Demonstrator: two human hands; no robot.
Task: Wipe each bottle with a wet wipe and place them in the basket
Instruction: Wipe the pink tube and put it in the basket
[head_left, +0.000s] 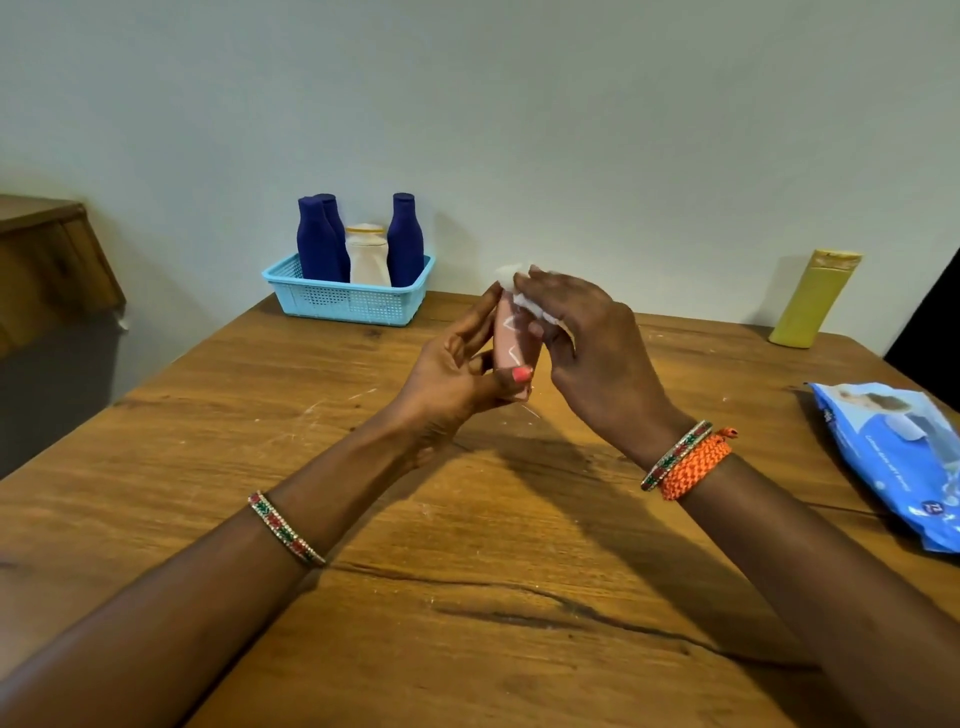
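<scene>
My left hand (457, 374) grips a small pink bottle (511, 345) with white zigzag marks, upright above the middle of the wooden table (467, 597). My right hand (582, 338) holds a white wet wipe (519, 291) bunched against the bottle's top and right side. At the back of the table stands a light blue basket (348, 301) with three dark blue bottles (319, 244) and one white bottle (368, 254) upright in it. A yellow bottle (813, 299) stands upside down on its cap by the wall at the back right.
A blue pack of wet wipes (898, 457) lies at the table's right edge. A wooden cabinet (47, 260) stands off to the left beyond the table. The wall runs close behind the basket and the yellow bottle.
</scene>
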